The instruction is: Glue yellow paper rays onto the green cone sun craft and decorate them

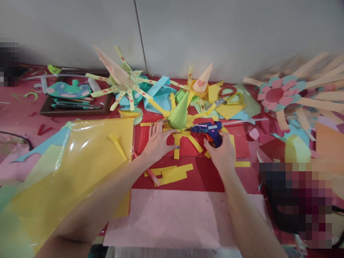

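My right hand (221,150) is wrapped round the handle of a blue glue gun (211,129), whose tip points left at the base of a green paper cone (179,114). The cone stands upright on a yellow paper piece with strips (195,142) spreading out around it. My left hand (159,141) rests at the left of the cone's base, fingers apart and curved, the fingertips at the yellow paper. A clear glue stick (245,121) sticks out of the gun's back. Loose yellow strips (174,173) and a pink pen (153,177) lie nearer to me.
Behind are paper flowers with cones (125,82), scissors (232,98) and blue paper. A dark tray (77,111) with tools stands at the back left. Yellow sheets in plastic (94,154) lie left, a pink sheet (182,218) in front, and a pink-centred paper flower (276,94) at right.
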`<action>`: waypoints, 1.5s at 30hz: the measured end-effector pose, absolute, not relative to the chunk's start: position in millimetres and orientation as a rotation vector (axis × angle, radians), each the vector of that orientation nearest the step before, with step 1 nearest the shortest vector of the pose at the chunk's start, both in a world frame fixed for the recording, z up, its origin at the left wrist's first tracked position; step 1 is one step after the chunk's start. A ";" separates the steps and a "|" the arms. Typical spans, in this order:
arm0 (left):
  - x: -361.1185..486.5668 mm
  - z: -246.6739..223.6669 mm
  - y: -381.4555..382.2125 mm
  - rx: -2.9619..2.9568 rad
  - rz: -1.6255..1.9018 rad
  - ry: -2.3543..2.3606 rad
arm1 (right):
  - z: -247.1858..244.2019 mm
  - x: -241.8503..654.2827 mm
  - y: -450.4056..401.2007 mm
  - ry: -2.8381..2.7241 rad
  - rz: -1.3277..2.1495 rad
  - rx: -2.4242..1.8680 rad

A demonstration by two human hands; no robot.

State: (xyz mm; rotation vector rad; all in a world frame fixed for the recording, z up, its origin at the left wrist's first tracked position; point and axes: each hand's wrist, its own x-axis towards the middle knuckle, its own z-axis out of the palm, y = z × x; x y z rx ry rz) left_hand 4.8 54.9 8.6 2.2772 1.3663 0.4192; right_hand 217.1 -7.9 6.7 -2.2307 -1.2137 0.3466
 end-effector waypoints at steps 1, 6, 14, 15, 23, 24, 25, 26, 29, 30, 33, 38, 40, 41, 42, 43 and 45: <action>4.8 8.9 54.8 2.276 0.417 1.372 | 6.5 217.2 -8.0 -1.217 0.345 -2.225; 4.4 8.8 54.5 2.272 0.441 1.381 | 6.0 217.5 -7.6 -1.220 0.327 -2.237; 5.2 12.9 54.6 2.223 0.420 1.391 | 6.0 217.7 -6.9 -1.235 0.324 -2.252; 5.6 14.3 54.5 2.218 0.408 1.392 | 5.9 218.0 -7.1 -1.233 0.328 -2.252; 6.5 17.5 54.9 2.225 0.354 1.410 | 3.7 219.3 -7.3 -1.233 0.329 -2.210; 6.3 16.8 55.1 2.230 0.359 1.405 | 3.9 219.2 -7.3 -1.233 0.331 -2.208; 5.9 16.0 55.3 2.235 0.367 1.399 | 4.4 219.1 -7.2 -1.231 0.336 -2.209; 5.6 15.3 55.4 2.241 0.377 1.393 | 5.0 219.0 -7.2 -1.229 0.344 -2.213; 5.0 14.1 55.1 2.259 0.397 1.379 | 6.8 218.9 -7.6 -1.225 0.368 -2.233; 4.9 14.0 54.8 2.265 0.396 1.378 | 7.1 218.9 -7.7 -1.227 0.372 -2.236; 4.8 13.5 54.0 2.273 0.403 1.382 | 6.6 219.2 -8.1 -1.235 0.366 -2.229; 4.2 12.5 54.2 2.269 0.407 1.366 | 6.9 218.8 -7.4 -1.233 0.360 -2.234; 4.0 13.0 54.5 2.272 0.398 1.364 | 7.8 218.5 -6.8 -1.235 0.368 -2.245; 3.9 13.5 54.5 2.276 0.397 1.362 | 8.1 218.4 -6.4 -1.238 0.372 -2.251; 3.9 13.9 54.4 2.281 0.397 1.359 | 8.1 218.5 -6.2 -1.241 0.374 -2.258; 4.0 14.3 54.1 2.284 0.400 1.359 | 7.7 218.7 -5.9 -1.245 0.375 -2.262; 4.1 14.5 53.3 2.288 0.411 1.355 | 6.2 219.4 -5.5 -1.255 0.377 -2.256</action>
